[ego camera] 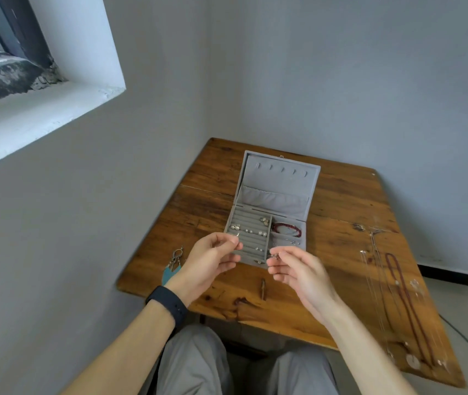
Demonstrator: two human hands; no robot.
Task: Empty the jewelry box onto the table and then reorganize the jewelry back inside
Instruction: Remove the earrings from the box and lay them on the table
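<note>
Left hand (212, 262) pinches a small silver piece (237, 235), right hand (298, 273) pinches a second silver piece (274, 255), both just above the front edge of the open jewelry box (278, 178) on the table (341, 212); risk: a loosened pinch could drop either, bouncing it off the table's near edge.

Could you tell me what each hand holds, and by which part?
Left hand pinches a small silver piece; right hand pinches a second piece. Which part cannot be told.
</note>
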